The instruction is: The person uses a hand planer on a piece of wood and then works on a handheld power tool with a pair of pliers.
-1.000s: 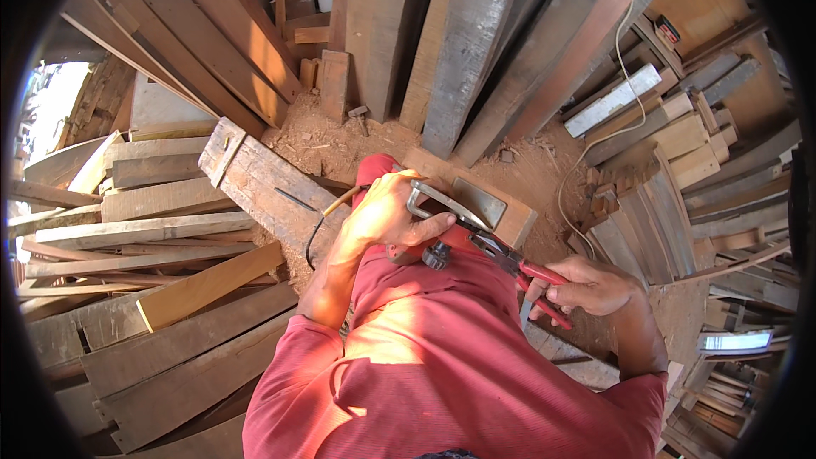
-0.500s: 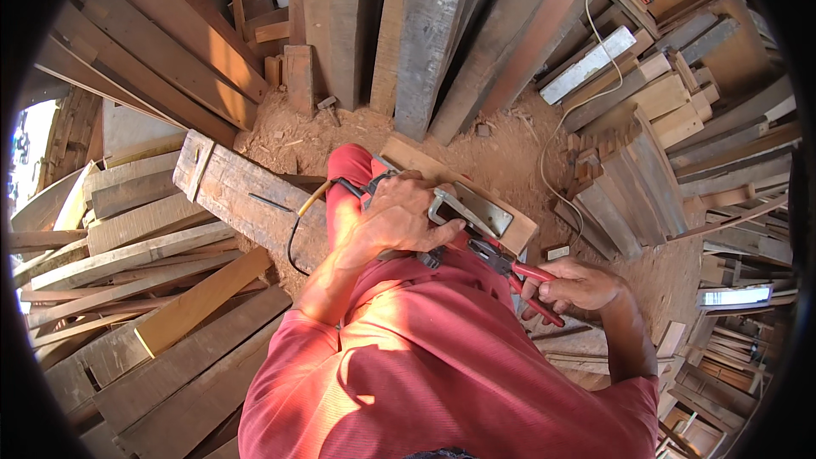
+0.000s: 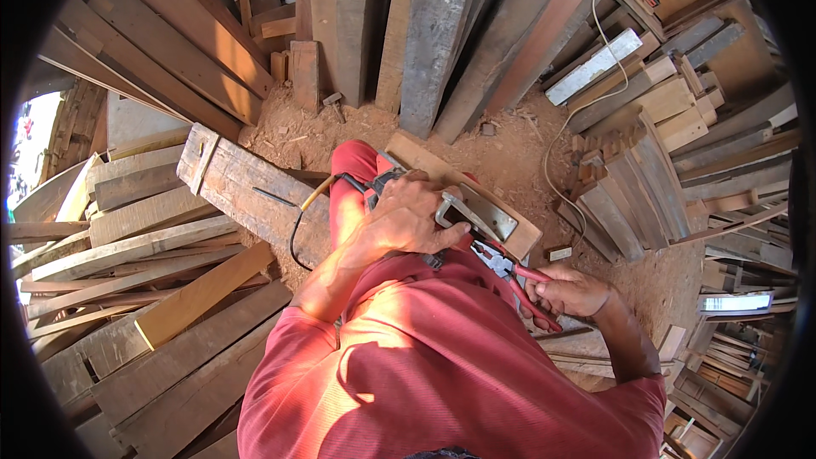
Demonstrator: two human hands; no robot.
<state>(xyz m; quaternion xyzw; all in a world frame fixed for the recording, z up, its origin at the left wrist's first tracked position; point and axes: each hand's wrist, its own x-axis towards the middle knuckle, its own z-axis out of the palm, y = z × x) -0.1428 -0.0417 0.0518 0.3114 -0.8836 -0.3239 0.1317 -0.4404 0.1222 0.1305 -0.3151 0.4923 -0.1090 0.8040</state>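
My left hand [image 3: 408,214] is wrapped over a corded power tool [image 3: 484,214], which rests against my lap and has a bright metal bracket and plate. A flat wooden board [image 3: 411,154] lies along the tool's far side. My right hand [image 3: 575,291] is closed round the red handles of a pair of pliers [image 3: 534,274]. The pliers' shiny jaws are close to the tool's near right edge; whether they touch it I cannot tell. From the tool's left end runs a black cord with a yellow sleeve [image 3: 317,195]. My left palm hides most of the tool's body.
A worn plank bench [image 3: 242,183] extends to my left. Stacked boards [image 3: 161,238] fill the left side, and tall planks [image 3: 442,25] lean ahead. A hammer [image 3: 335,104] lies on sawdust-covered ground. A pale cable [image 3: 557,140] winds past timber offcuts [image 3: 633,178] at right.
The pliers have turned in my right hand, and their jaws now catch the light. My left hand keeps its hold on the power tool. The whole view has shifted slightly.
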